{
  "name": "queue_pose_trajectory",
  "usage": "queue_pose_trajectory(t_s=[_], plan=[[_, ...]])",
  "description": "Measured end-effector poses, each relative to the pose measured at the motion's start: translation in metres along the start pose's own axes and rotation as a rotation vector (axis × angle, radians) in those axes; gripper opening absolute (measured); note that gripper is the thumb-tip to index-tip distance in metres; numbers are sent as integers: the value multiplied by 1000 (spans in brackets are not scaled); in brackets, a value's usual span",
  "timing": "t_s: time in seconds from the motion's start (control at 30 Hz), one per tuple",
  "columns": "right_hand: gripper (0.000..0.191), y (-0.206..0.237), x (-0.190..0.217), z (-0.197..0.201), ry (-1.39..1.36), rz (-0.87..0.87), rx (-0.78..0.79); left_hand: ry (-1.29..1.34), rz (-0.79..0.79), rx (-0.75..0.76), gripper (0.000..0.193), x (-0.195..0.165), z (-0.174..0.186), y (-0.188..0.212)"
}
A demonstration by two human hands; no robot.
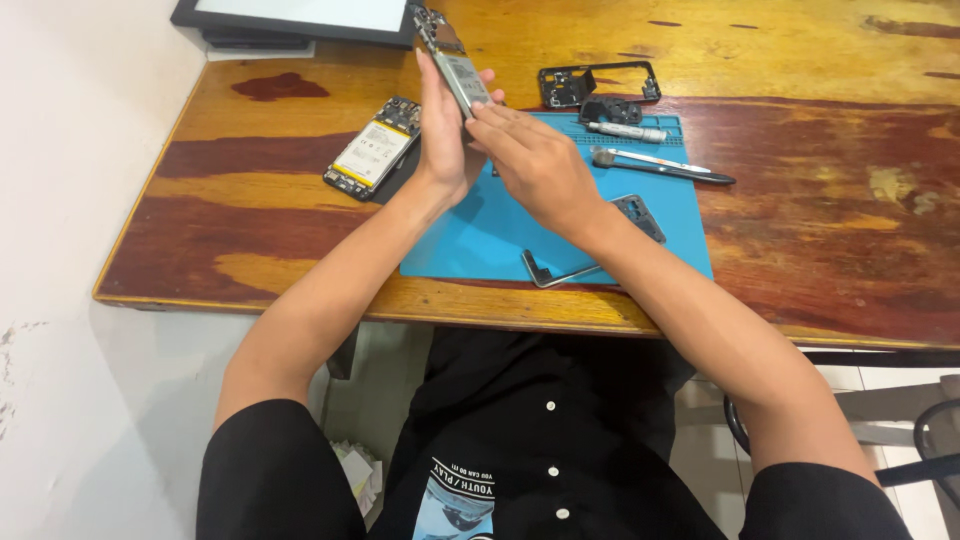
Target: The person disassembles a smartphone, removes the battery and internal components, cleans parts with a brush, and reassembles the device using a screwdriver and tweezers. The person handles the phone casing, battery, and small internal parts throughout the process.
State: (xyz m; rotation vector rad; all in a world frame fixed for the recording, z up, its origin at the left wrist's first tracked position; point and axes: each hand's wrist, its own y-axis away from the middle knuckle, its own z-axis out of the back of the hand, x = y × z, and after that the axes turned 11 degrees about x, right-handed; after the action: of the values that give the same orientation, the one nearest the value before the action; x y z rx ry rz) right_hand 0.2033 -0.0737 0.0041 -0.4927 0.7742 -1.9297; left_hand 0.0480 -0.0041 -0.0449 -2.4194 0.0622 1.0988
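Phone board [455, 62] btwn L hand [445, 135] & R hand [535, 160], prob. pinched.

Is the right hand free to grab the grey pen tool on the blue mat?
Probably not right away. The right hand is busy, its fingers pressed on the phone board that the left hand holds up. The pen tool lies close by on the mat, nothing covering it.
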Motion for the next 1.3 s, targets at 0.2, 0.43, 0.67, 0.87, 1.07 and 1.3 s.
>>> queue_pose_trajectory(t_s=[0.2,0.43,0.67,0.87,1.07,1.3], plan=[[26,0,-2,-3,-55,-26,-20,-18,24,-6,89,1,7,1],[27,3,-3,-6,-135,-80,-31,-1,23,34,86,8,14,0],[30,0,1,-3,-172,-63,10,-78,-18,-22,80,-3,14,-4],[34,-1,0,2,-171,-62,-34,-19,12,10,76,-4,10,0],[26,-4,0,5,-179,-48,-66,-27,20,-5,71,-10,7,0],[24,-4,2,6,-177,-41,-127,-9,-34,18,77,-11,6,-1]])
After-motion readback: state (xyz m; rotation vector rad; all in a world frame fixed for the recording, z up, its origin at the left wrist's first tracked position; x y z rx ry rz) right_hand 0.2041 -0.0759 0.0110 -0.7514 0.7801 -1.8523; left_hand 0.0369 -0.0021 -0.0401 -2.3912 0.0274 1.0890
